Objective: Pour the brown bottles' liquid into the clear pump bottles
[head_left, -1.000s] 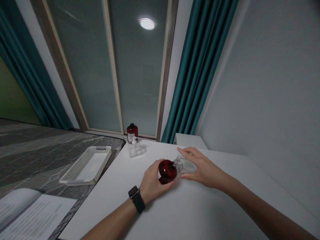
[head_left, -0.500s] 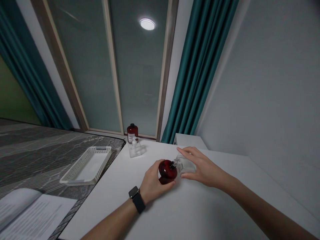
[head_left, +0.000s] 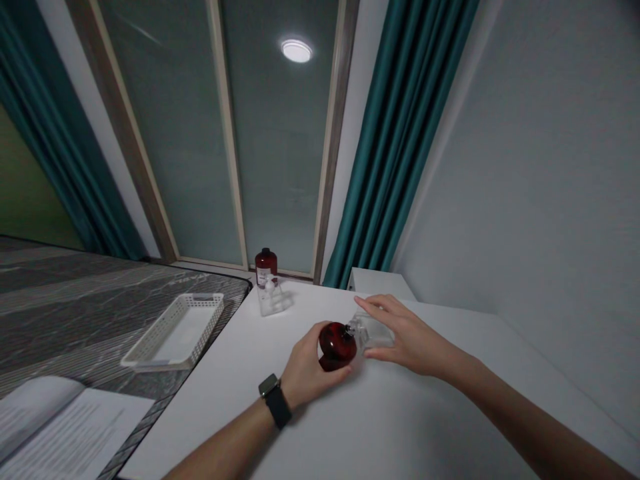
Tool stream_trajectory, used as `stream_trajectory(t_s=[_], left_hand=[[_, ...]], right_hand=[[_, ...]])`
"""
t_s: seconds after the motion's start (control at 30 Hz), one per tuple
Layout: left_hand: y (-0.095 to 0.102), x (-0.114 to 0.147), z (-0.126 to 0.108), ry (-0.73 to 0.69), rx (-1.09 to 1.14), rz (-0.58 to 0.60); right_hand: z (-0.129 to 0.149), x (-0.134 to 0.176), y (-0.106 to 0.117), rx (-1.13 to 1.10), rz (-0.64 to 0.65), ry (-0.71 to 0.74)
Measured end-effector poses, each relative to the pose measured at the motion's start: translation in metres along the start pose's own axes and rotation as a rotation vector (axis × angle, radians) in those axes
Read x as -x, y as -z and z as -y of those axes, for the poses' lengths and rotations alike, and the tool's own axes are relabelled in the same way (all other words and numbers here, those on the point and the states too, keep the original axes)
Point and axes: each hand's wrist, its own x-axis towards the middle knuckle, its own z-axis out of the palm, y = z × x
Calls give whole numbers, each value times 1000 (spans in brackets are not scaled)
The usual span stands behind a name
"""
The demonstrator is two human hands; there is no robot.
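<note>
My left hand [head_left: 311,363], with a dark watch on its wrist, is wrapped round a dark red-brown bottle [head_left: 338,347] that has no pump or cap on its mouth. My right hand [head_left: 403,337] grips a clear bottle [head_left: 377,331], tilted so that its neck meets the mouth of the red-brown one. Both bottles are held over the white table [head_left: 390,427]. Whether liquid is running between them I cannot tell. Farther back stand a second red-brown bottle [head_left: 267,267] with a black cap and pale label, and a clear pump bottle [head_left: 271,298] in front of it.
A white perforated basket [head_left: 180,333] lies on the dark striped surface [head_left: 110,287] to the left. Nearer me is an open book [head_left: 70,427]. A white cabinet [head_left: 383,283] stands beyond the table, with teal curtains [head_left: 395,147] behind it.
Both hands and the two bottles keep nearly the same pose. Everything in view has shifted very slightly right and down together.
</note>
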Motion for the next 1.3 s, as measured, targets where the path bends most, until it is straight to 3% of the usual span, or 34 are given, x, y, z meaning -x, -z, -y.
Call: stream_trajectory(t_s=[1.3], left_hand=[[0,0,-1,-4,87,49]], right_hand=[[3,-4,8,26,42,8]])
